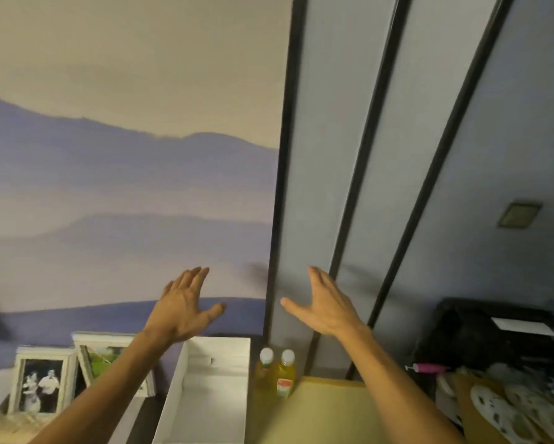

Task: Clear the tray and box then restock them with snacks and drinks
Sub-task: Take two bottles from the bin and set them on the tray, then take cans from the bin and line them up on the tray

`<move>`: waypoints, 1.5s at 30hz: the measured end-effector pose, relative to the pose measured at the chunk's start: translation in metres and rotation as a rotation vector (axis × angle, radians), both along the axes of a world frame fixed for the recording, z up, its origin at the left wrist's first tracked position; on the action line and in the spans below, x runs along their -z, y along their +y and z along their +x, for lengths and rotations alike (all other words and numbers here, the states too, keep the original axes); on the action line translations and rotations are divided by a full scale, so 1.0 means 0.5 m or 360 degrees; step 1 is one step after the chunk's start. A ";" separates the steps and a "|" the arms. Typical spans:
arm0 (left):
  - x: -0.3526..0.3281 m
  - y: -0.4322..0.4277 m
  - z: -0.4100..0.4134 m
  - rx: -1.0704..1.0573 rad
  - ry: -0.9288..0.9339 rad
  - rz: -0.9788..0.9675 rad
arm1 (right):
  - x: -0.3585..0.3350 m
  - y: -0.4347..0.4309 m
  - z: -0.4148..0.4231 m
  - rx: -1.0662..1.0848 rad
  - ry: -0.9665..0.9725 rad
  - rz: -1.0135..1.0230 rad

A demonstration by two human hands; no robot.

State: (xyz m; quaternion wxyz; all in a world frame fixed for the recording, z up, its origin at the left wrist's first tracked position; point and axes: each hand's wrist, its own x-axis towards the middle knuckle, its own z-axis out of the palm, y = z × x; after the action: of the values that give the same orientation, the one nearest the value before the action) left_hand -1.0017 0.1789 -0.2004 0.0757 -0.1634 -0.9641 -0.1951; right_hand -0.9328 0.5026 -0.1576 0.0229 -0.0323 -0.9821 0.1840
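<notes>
Fingers (pixel 195 276) are pointing straight out on the left hand (pixel 186 307) and the right hand (pixel 330 304), gripping nothing. I am seeing the white box (pixel 205 408) lying under the left wrist, two yellow bottles (pixel 284 376) standing just beside it, against what may be the tray (pixel 330 408).

A home is shown. Framed photos (pixel 41 384) are stood at the left edge of a shelf (pixel 142 421), and a mountain picture (pixel 125 187) is painted on the wall.
</notes>
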 end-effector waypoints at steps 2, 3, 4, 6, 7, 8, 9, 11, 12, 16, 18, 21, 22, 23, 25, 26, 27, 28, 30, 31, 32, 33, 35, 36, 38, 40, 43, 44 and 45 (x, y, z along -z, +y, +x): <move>-0.028 -0.052 0.050 -0.0157 0.0068 -0.0012 | -0.031 -0.040 0.015 -0.0072 0.0034 0.0016; -0.040 -0.080 0.079 -0.0238 0.0103 -0.0008 | -0.043 -0.062 0.021 -0.0117 0.0063 0.0009; -0.052 -0.110 0.112 -0.0319 0.0130 0.0004 | -0.054 -0.088 0.029 -0.0164 0.0101 -0.0002; -0.072 -0.170 0.179 -0.0446 0.0175 0.0023 | -0.069 -0.146 0.043 -0.0258 0.0171 -0.0006; -0.081 -0.201 0.216 -0.0504 0.0191 0.0020 | -0.074 -0.180 0.052 -0.0310 0.0183 -0.0006; -0.092 -0.233 0.254 -0.0561 0.0195 0.0015 | -0.076 -0.216 0.061 -0.0365 0.0186 -0.0016; -0.101 -0.264 0.292 -0.0616 0.0200 0.0009 | -0.077 -0.255 0.071 -0.0421 0.0187 -0.0033; -0.113 -0.331 0.367 -0.0741 0.0207 -0.0005 | -0.078 -0.339 0.097 -0.0535 0.0179 -0.0051; -0.118 -0.367 0.404 -0.0807 0.0206 -0.0004 | -0.077 -0.384 0.112 -0.0594 0.0175 -0.0054; -0.121 -0.521 0.550 -0.1050 0.0186 0.0005 | -0.080 -0.575 0.172 -0.0876 0.0093 -0.0096; -0.120 -0.593 0.620 -0.1176 0.0165 0.0004 | -0.080 -0.675 0.200 -0.1006 0.0059 -0.0092; -0.112 -0.700 0.715 -0.1353 0.0116 0.0021 | -0.076 -0.831 0.239 -0.1158 0.0021 -0.0081; -0.105 -0.740 0.744 -0.1407 0.0099 0.0032 | -0.072 -0.884 0.252 -0.1205 0.0021 -0.0078; -0.097 -0.782 0.772 -0.1456 0.0085 0.0040 | -0.066 -0.937 0.266 -0.1255 0.0020 -0.0080; -0.077 -0.865 0.827 -0.1543 0.0050 0.0032 | -0.055 -1.042 0.294 -0.1362 -0.0016 -0.0071; -0.069 -0.905 0.854 -0.1586 0.0031 0.0027 | -0.051 -1.092 0.310 -0.1420 -0.0036 -0.0064; -0.061 -0.941 0.879 -0.1629 0.0016 0.0029 | -0.045 -1.143 0.326 -0.1468 -0.0053 -0.0055; -0.052 -0.976 0.902 -0.1671 0.0001 0.0040 | -0.037 -1.191 0.341 -0.1508 -0.0060 -0.0046; -0.031 -1.039 0.941 -0.1751 -0.0042 0.0078 | -0.018 -1.283 0.370 -0.1596 -0.0055 -0.0047; -0.016 -1.070 0.957 -0.1794 -0.0084 0.0098 | -0.006 -1.323 0.383 -0.1645 -0.0052 -0.0036; 0.000 -1.098 0.970 -0.1831 -0.0128 0.0115 | 0.007 -1.360 0.394 -0.1685 -0.0070 -0.0010; 0.017 -1.120 0.981 -0.1857 -0.0166 0.0135 | 0.021 -1.393 0.404 -0.1721 -0.0103 0.0017; 0.050 -1.153 0.998 -0.1903 -0.0221 0.0188 | 0.050 -1.456 0.415 -0.1788 -0.0194 0.0056; 0.065 -1.164 1.002 -0.1926 -0.0239 0.0214 | 0.062 -1.486 0.415 -0.1822 -0.0230 0.0084; 0.095 -1.186 1.007 -0.1971 -0.0253 0.0268 | 0.083 -1.546 0.406 -0.1902 -0.0297 0.0155; 0.129 -1.202 1.005 -0.2042 -0.0264 0.0336 | 0.102 -1.606 0.391 -0.2028 -0.0375 0.0203; 0.189 -1.225 0.994 -0.2200 -0.0325 0.0439 | 0.138 -1.697 0.362 -0.2222 -0.0414 0.0285; 0.213 -1.234 0.989 -0.2254 -0.0351 0.0485 | 0.153 -1.729 0.352 -0.2277 -0.0416 0.0334; 0.240 -1.245 0.982 -0.2315 -0.0374 0.0537 | 0.175 -1.764 0.340 -0.2323 -0.0418 0.0379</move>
State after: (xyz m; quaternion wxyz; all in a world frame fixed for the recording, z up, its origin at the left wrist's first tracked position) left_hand -0.5106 -0.4435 -0.3202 0.1059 0.5499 -0.7876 -0.2570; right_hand -0.7630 -0.3793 -0.2449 -0.2190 0.6081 -0.7620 0.0395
